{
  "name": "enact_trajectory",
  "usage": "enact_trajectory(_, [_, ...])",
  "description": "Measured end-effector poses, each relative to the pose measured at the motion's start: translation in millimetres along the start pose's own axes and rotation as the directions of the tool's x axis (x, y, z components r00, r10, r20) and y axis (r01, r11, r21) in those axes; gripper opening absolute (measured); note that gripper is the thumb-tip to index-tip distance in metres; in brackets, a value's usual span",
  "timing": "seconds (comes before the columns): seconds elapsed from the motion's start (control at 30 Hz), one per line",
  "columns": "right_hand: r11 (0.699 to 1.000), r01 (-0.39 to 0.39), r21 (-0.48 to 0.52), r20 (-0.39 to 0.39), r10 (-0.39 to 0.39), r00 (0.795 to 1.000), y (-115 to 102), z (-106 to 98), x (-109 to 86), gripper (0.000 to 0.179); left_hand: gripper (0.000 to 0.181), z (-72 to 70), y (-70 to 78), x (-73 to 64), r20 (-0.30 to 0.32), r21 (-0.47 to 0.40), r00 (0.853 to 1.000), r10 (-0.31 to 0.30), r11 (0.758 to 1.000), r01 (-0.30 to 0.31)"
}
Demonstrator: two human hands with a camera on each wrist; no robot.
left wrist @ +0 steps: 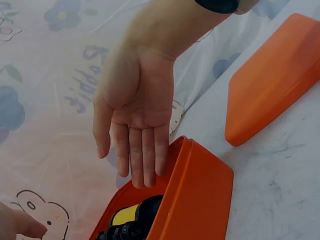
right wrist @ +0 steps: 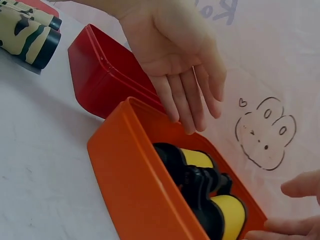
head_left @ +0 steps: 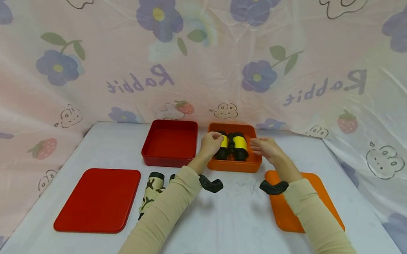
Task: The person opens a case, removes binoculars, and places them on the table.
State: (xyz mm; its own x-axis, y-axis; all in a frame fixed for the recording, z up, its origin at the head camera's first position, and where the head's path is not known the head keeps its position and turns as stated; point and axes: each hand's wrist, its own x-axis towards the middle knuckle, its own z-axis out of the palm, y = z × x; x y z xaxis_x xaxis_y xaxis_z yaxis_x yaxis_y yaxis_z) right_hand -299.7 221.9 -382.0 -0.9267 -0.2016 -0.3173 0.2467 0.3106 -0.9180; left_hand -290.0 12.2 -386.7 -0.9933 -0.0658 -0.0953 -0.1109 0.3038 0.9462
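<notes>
Black and yellow binoculars (head_left: pixel 240 145) lie inside an orange box (head_left: pixel 234 166) at the back of the table. My left hand (head_left: pixel 211 143) hovers at the box's left side, overlapping the binoculars' edge in the head view. The right wrist view shows that left hand (right wrist: pixel 175 75) with straight fingers pointing down above the rim, holding nothing. Over the box's right side is my right hand (head_left: pixel 266 148). Its fingers hang extended and empty in the left wrist view, where the right hand (left wrist: pixel 142 120) faces the camera palm first.
A red box (head_left: pixel 168 162) with no lid on stands left of the orange one. Camouflage binoculars (head_left: pixel 152 190) lie in front of it, partly behind my left sleeve. A red lid (head_left: pixel 99 200) is at front left, an orange lid (head_left: pixel 286 211) under my right forearm.
</notes>
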Motion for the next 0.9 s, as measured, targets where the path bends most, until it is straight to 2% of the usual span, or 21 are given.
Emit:
enact_trajectory(0.17, [0.999, -0.040, 0.033, -0.025, 0.041, 0.999, 1, 8, 11.6, 0.056, 0.038, -2.4, -5.1, 4.5, 0.030, -0.099, 0.997, -0.068, 0.993, 0.070])
enact_trajectory(0.33, [0.994, -0.082, 0.070, -0.049, 0.085, 0.995, 3, 19, 21.5, 0.058, 0.047, -0.8, -8.7, 5.2, 0.037, -0.144, 0.993, -0.116, 0.982, 0.121])
enact_trajectory(0.6, [0.988, -0.122, 0.094, -0.085, 0.130, 0.988, 5, 27, 30.2, 0.063, 0.055, 10.8, -14.4, 12.1, 0.058, -0.174, 0.991, -0.124, 0.976, 0.132])
enact_trajectory(0.9, [0.982, -0.113, 0.149, -0.082, 0.126, 0.989, 12, 28, 38.4, 0.065, 0.062, 21.6, -22.6, 20.9, 0.036, -0.135, 0.990, -0.137, 0.981, 0.141])
